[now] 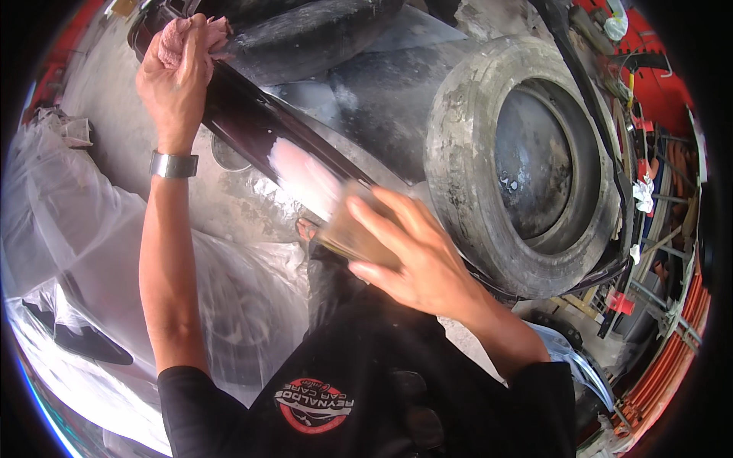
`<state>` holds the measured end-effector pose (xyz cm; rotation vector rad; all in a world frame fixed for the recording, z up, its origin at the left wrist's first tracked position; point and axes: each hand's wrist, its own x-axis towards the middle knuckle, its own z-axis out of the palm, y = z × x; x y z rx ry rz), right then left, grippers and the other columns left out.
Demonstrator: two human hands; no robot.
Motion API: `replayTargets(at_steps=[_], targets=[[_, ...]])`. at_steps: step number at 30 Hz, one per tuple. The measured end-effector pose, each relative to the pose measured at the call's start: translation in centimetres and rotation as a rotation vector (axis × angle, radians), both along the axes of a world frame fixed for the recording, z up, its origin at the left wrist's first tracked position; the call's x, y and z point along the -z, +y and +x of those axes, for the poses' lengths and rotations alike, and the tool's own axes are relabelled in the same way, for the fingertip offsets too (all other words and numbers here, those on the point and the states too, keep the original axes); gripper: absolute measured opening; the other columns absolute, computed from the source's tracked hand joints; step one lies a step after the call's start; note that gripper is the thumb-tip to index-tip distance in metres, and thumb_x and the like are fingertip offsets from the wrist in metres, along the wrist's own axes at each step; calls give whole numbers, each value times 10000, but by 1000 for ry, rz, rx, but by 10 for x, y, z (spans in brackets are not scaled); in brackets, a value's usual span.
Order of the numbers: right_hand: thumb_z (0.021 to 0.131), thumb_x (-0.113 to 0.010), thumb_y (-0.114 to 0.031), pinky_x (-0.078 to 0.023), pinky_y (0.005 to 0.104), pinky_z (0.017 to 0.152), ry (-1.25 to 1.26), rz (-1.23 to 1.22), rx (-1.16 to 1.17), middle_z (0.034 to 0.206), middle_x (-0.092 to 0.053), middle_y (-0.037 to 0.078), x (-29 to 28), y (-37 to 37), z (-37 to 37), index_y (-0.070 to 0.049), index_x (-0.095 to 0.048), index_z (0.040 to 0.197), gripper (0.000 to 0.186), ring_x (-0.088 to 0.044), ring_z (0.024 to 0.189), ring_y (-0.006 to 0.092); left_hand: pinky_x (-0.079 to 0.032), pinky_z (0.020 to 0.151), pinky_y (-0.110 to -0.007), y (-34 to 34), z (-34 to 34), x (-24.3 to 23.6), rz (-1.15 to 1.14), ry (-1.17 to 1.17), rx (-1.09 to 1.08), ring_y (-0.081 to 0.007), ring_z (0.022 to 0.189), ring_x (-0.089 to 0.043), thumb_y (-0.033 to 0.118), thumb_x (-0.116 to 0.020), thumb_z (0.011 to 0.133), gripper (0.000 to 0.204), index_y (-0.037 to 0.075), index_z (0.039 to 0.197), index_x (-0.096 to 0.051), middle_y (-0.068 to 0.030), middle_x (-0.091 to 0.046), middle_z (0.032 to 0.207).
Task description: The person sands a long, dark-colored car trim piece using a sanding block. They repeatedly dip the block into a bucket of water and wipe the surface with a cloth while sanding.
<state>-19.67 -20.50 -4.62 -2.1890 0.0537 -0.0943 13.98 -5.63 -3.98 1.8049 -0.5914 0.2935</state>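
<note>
A long, dark, glossy car body part, perhaps a bumper (240,114), runs diagonally from the upper left towards the middle. On it is a pale pinkish-white patch (304,172). My right hand (424,256) grips a brownish sanding block (355,233), slightly blurred, at the patch's near end. The block hides the surface under it. At the upper left, my left hand (174,88) is closed around a crumpled pink cloth (182,44), beside the part's far end.
A worn, dusty tyre (466,145) lies to the right, with another dark tyre (313,38) at the top. Clear plastic sheeting (92,206) drapes over something on the left. Racks with tools and orange rods (664,359) line the right edge. The concrete floor (103,99) is stained.
</note>
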Motion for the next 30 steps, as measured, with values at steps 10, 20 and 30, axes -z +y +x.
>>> replayTargets(at_steps=[10, 20, 30], targets=[[924, -845, -256, -513, 457, 1064, -56, 52, -31, 1461, -561, 248, 2, -4, 23, -74, -547, 1571, 735, -606, 1295, 415, -569, 691, -231, -1, 1, 4, -60, 12, 34, -82, 803, -738, 256, -767, 1036, 287, -23, 1084, -722, -71, -832, 945], [930, -843, -271, -526, 441, 1026, -6, 194, -26, 1386, -600, 222, 2, -6, 50, -47, -550, 1549, 720, -628, 1251, 386, -547, 603, -218, -3, -4, 1, 7, -14, 7, -73, 744, -723, 238, -748, 1048, 244, -4, 1057, -720, -80, -833, 948], [912, -862, -225, -549, 398, 949, 28, 275, -4, 1418, -598, 186, 2, -5, 74, -72, -557, 1561, 733, -645, 1213, 324, -533, 594, -209, -10, -7, -3, 32, 20, 21, -61, 714, -708, 238, -752, 1043, 248, -8, 1066, -724, -79, -837, 949]])
